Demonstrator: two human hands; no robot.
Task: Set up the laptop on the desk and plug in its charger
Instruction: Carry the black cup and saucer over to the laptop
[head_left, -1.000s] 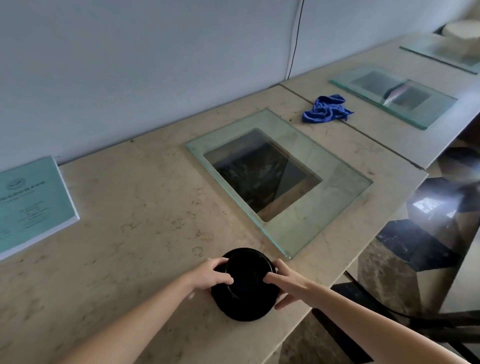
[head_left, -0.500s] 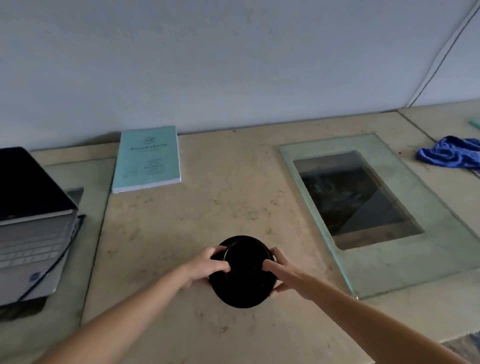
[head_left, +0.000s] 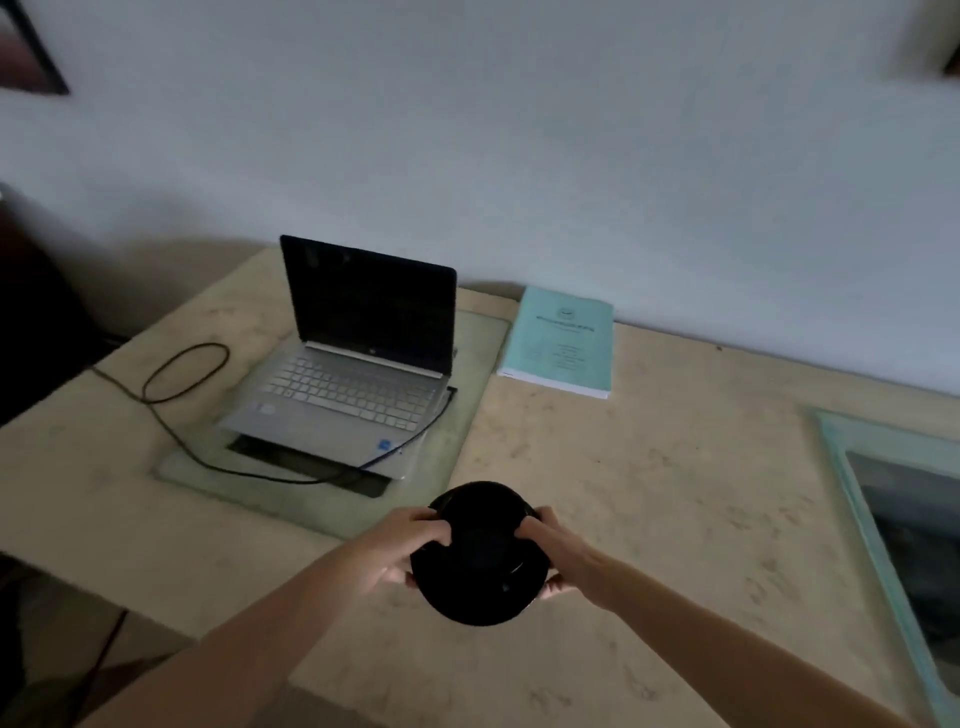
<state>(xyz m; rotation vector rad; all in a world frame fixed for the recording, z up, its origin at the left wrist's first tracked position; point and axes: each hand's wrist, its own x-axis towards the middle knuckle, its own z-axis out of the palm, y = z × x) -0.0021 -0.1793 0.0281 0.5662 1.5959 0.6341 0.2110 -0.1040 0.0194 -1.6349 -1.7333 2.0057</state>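
Note:
A silver laptop (head_left: 343, 395) stands open with a dark screen on a glass panel (head_left: 467, 415) at the left of the stone desk (head_left: 649, 493). A black charger cable (head_left: 182, 364) loops across the desk at the left and runs along the laptop's front to its right side. Both my hands hold a round black object (head_left: 480, 566) above the desk's front part. My left hand (head_left: 405, 545) grips its left rim and my right hand (head_left: 556, 556) grips its right rim.
A teal booklet (head_left: 561, 343) lies against the wall to the right of the laptop. A second glass panel (head_left: 852, 493) over a dark opening sits at the far right. The desk's left edge drops to a dark floor area.
The view has swung left: the laptop and booklet have come fully into sight, the blue cloth has gone out of view. Both hands still hold the black object, carried leftward with them.

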